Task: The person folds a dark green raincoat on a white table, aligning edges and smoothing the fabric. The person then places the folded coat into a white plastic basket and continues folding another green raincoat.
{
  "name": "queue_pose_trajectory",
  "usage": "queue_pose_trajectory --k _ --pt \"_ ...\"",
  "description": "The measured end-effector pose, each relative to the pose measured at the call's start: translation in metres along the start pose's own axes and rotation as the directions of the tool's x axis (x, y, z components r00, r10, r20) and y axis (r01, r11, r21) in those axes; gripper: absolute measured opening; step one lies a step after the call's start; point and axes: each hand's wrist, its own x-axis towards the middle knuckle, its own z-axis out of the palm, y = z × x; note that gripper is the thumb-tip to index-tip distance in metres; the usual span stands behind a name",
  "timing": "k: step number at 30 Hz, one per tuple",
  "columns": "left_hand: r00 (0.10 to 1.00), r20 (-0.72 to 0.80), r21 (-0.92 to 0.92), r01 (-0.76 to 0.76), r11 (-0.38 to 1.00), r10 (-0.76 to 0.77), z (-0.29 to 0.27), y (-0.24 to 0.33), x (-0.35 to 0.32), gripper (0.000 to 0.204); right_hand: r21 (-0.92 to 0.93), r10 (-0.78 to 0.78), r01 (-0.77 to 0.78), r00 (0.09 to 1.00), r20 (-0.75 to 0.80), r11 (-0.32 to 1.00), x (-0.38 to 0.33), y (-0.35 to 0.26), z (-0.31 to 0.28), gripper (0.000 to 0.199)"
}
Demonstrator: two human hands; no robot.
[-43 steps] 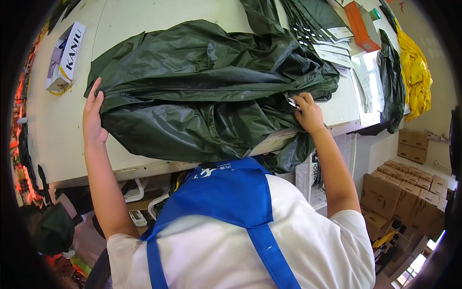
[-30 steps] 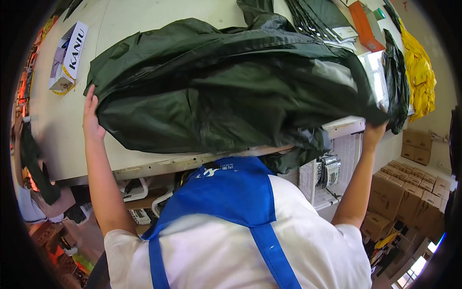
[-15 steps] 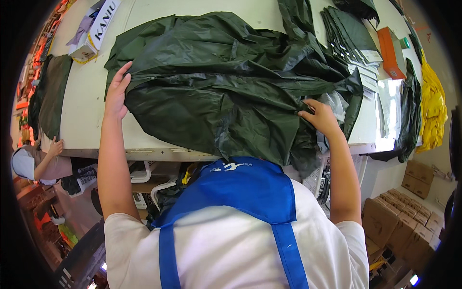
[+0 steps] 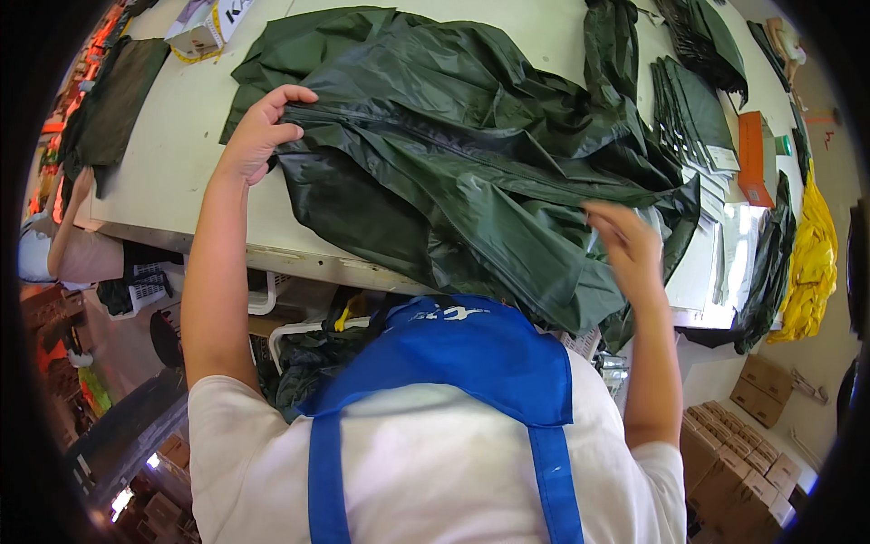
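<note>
A dark green rain jacket (image 4: 453,172) of thin, shiny fabric lies spread and wrinkled on the white table, one sleeve (image 4: 612,45) stretched toward the far side. Its zip line runs across the middle. At the jacket's left end, my left hand (image 4: 258,136) has the edge by the zip between thumb and fingers. My right hand (image 4: 630,245) is over the right part of the fabric, blurred by motion, fingers apart and seemingly holding nothing. A piece of clear plastic shows partly behind it. The near hem hangs over the table edge against my blue apron (image 4: 453,354).
Folded dark green pieces (image 4: 693,109) are stacked at the far right, near an orange box (image 4: 754,159). Yellow garments (image 4: 809,263) hang off the right end. A white box (image 4: 201,34) and dark fabric (image 4: 118,100) lie at the left, where another person's arm (image 4: 71,213) reaches in.
My left hand has shifted rightward and up with the jacket's edge. My right hand has come off the fabric it gripped and moved slightly right and nearer. The view has turned a little.
</note>
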Motion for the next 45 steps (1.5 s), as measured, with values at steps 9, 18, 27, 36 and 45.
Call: queue_pose_trajectory --k 9,18,27,36,45 --pt "0.999 0.027 -0.016 -0.042 0.999 0.042 0.036 0.049 -0.02 0.032 0.508 -0.113 0.001 0.975 0.191 0.862 0.144 -0.099 0.187 0.036" --pt "0.971 -0.17 -0.09 -0.187 0.978 0.17 0.015 0.05 -0.007 0.017 -0.05 -0.122 0.137 0.964 0.235 0.989 0.095 -0.022 0.072 0.029" --pt "0.953 -0.269 -0.284 -0.214 0.935 0.136 -0.077 0.034 0.006 0.018 -0.16 0.495 -0.529 0.843 -0.21 0.833 -0.052 0.171 -0.121 0.023" --pt "0.905 -0.388 0.766 0.423 0.484 -0.177 -0.105 -0.099 0.017 0.019 -0.393 0.539 -0.584 0.81 -0.231 0.71 -0.077 0.156 -0.068 0.031" --pt "0.837 0.528 0.489 -0.436 0.756 0.142 0.239 -0.014 0.018 0.028 -0.59 0.291 -0.196 0.954 0.07 0.784 -0.028 0.144 -0.042 0.026"
